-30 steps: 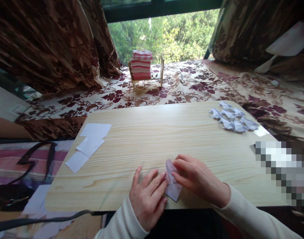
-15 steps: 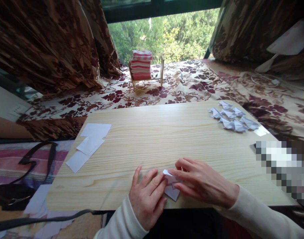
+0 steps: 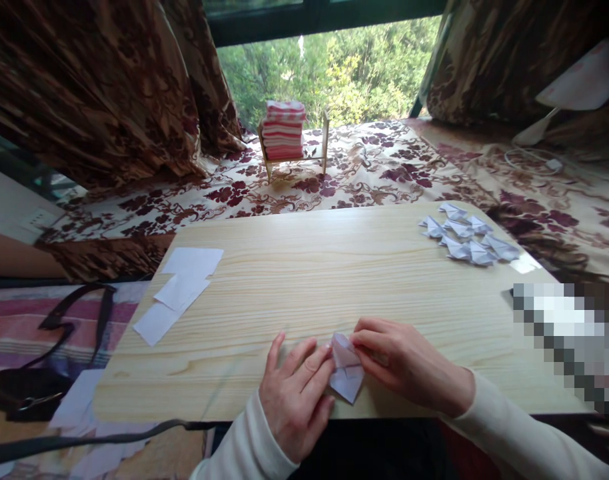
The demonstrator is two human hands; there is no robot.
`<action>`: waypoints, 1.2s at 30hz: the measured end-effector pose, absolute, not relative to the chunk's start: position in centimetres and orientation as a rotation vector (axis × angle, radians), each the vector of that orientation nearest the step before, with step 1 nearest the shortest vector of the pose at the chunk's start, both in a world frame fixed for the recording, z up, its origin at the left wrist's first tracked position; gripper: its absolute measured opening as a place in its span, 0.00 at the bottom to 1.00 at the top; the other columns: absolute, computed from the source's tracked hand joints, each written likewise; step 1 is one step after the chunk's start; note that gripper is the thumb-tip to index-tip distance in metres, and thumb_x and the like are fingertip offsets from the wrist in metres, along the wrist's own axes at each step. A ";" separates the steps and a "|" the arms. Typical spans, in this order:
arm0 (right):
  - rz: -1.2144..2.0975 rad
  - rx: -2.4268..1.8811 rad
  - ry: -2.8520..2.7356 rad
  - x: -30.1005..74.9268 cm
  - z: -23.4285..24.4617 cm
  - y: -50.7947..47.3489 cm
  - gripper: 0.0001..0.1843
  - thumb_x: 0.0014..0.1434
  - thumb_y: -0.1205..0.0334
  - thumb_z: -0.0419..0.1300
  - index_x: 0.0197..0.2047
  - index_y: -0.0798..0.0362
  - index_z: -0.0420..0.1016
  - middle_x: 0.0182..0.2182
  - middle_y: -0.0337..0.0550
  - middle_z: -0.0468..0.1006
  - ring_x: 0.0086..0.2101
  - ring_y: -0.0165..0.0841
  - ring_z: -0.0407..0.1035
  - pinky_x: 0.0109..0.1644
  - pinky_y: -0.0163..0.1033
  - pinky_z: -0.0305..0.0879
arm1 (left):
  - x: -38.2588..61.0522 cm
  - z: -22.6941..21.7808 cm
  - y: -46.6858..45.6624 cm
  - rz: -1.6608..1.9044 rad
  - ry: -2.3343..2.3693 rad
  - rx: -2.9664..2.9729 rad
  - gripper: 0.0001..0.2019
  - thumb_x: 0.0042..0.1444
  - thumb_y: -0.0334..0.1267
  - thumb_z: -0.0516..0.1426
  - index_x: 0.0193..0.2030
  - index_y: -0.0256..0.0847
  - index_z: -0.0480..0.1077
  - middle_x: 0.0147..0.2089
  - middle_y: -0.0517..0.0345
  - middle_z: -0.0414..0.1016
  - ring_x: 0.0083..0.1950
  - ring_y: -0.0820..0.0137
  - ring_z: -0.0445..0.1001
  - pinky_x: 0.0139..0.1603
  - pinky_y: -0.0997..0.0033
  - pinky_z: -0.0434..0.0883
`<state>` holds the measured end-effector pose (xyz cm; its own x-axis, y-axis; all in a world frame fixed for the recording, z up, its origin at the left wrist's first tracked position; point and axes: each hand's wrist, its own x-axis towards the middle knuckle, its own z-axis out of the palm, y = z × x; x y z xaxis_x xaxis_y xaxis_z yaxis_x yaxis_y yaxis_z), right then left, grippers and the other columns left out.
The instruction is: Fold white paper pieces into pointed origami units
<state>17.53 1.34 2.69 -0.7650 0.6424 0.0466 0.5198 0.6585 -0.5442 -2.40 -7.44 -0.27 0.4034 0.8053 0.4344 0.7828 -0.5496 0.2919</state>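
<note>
At the table's near edge: paper [image 3: 348, 385], folded small, lying on the table [image 3: 264, 267] between the two hands.
Paper's point: a sharp corner aimed back at the person and slightly right.
Long axis: runs away from the person, leaning a little left toward the far end, where a rounded flap shows.
Left hand [image 3: 297, 393]: palm down, fingers spread, fingertips at the paper's left edge and hiding part of it.
Right hand [image 3: 404, 353]: fingers drawn narrow, thumb and forefinger pinching the flap's right side and covering some of it.
Folded pieces [image 3: 459, 230]: clustered at the far right corner, well apart from both hands.
Sheets [image 3: 194, 261]: white, overlapping, on the table's left side.
Table's right side: a blurred object [image 3: 559, 320] overlaps it.
Beyond the table: patterned cloth [image 3: 374, 193] bearing a stand [image 3: 325, 143] with stacked towels [image 3: 283, 130]; a lamp [image 3: 577, 80] stands right.
Left of the table: a dark bag [image 3: 24, 393]; a strap [image 3: 84, 442] crosses loose scraps [image 3: 79, 403].
</note>
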 end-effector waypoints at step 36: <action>0.597 -1.291 -2.577 15.2 3.4 0.5 0.10 0.57 0.64 0.52 0.24 0.52 0.66 0.23 0.38 0.70 0.24 0.29 0.64 0.28 0.34 0.50 | -2.1 -1.1 -7.9 0.814 1.498 2.686 0.17 0.58 0.33 0.47 0.51 0.49 0.68 0.55 0.50 0.69 0.58 0.56 0.62 0.58 0.39 0.48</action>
